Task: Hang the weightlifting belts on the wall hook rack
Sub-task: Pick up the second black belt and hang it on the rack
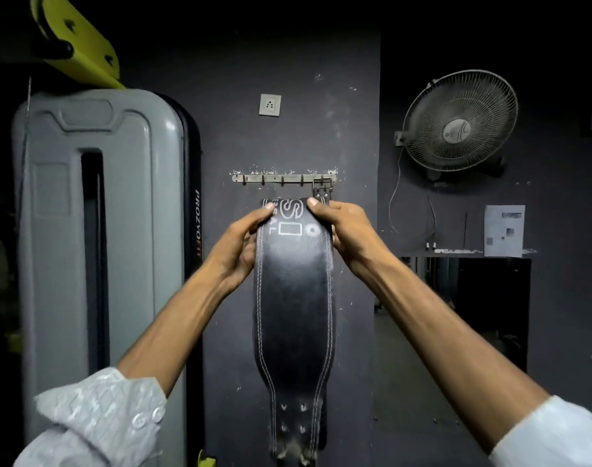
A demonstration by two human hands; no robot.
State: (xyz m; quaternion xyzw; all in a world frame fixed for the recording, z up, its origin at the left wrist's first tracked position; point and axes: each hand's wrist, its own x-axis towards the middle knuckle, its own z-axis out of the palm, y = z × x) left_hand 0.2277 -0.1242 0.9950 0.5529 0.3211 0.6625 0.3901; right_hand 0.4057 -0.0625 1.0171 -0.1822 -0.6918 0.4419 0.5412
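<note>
A black leather weightlifting belt [293, 298] with white stitching and a white logo hangs down in front of the dark wall. My left hand [244, 241] grips its upper left edge and my right hand [341, 227] grips its upper right edge. Just above them a metal wall hook rack [274, 179] with several hooks is fixed to the wall. A belt buckle [322, 187] sits on the rack's rightmost hook, just above the held belt's top edge; whether it belongs to this belt I cannot tell.
A grey gym machine cover [96, 230] stands close on the left, with a yellow-green bracket [82, 42] above it. A wall socket [270, 105] is above the rack. A wall fan [459, 124] and a shelf with a paper sheet [503, 230] are at the right.
</note>
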